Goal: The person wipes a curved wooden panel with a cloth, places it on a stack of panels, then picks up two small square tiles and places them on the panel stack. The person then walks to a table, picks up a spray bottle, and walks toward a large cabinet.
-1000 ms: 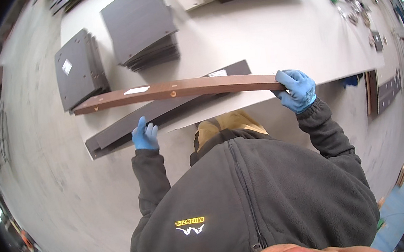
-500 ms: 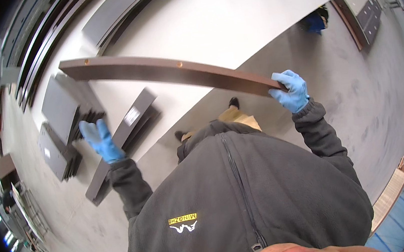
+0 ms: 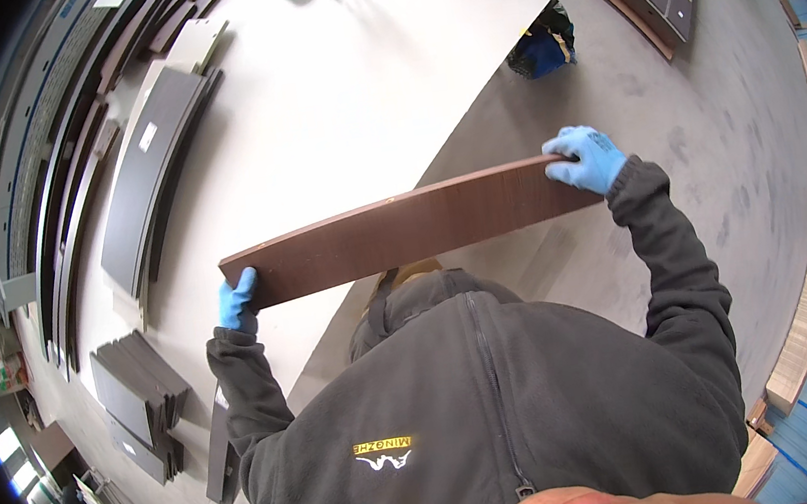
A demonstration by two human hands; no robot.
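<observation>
stretching below the brown board [image 3: 421,233]: white table [image 3: 316,112]; grey floor [image 3: 649,121].

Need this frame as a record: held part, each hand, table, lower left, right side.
Held part: long brown board, broad face toward the camera
Left hand: touching the board's left end; grip partly hidden
Right hand: gripping the board's right end
White table: dark gray panel at left
Lower left: stack of dark panels
Right side: gray floor
</observation>
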